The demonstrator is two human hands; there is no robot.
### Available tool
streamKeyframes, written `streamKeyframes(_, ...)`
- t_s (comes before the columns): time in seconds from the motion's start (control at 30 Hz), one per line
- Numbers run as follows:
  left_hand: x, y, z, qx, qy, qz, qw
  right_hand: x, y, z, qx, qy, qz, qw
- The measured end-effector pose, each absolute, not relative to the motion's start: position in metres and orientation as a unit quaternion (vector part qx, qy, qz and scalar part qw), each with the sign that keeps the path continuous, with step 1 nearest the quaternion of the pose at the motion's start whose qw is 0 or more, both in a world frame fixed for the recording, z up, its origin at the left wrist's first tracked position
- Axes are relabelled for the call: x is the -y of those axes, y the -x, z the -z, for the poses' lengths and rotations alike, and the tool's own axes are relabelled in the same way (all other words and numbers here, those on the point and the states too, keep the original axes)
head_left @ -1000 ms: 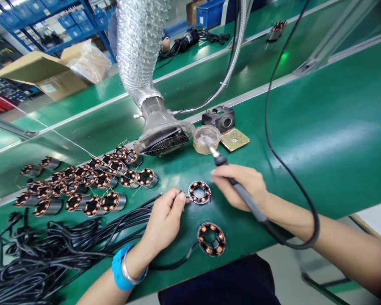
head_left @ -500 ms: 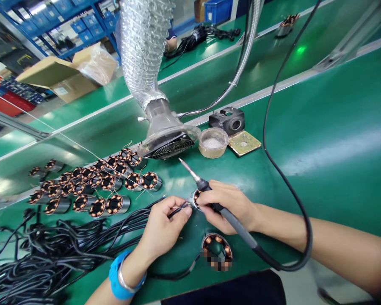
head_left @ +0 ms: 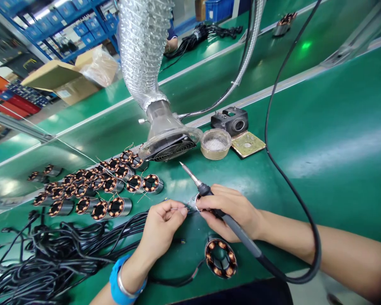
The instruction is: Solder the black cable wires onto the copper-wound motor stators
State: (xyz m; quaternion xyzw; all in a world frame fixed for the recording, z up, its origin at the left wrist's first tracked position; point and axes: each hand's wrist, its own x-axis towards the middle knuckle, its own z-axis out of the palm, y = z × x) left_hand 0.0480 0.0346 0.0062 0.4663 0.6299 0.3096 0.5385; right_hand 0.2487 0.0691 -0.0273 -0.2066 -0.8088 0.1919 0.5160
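My right hand [head_left: 231,209] is closed around a soldering iron [head_left: 238,228], whose bare metal tip points up and left. The same hand's fingertips rest at a small motor stator [head_left: 194,202], mostly hidden behind them. At its left, my left hand [head_left: 165,222] pinches a thin wire [head_left: 177,208] between thumb and forefinger, close to the stator. Below my hands, another copper-wound stator [head_left: 221,257] lies on the green bench, with a black cable [head_left: 180,281] running to it.
Rows of copper-wound stators [head_left: 114,184] stand at the left, behind a heap of black cables [head_left: 47,254]. A fume extractor hood [head_left: 167,137] hangs above the bench. Beside it are a round tub [head_left: 216,145], a black iron holder [head_left: 230,120] and a yellowish pad [head_left: 248,145].
My left hand has shifted slightly left and down, away from the right hand. The right hand with the iron has barely moved; the view has shifted a little.
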Motion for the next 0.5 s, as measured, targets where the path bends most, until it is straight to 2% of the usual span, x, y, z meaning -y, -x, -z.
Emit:
streamKeyframes(0.2, -0.0362, -0.0542, -0.0075, -0.619, -0.468, -0.31, 0.55, -0.0682, -0.2472, 0.0278, 0.809, 0.201, -0.195, 0.517)
streamKeyframes(0.5, -0.0314, -0.0501, -0.0039, -0.605, -0.52, -0.321, 0.511, -0.0664, -0.2455, 0.0318, 0.795, 0.221, -0.208, 0.525)
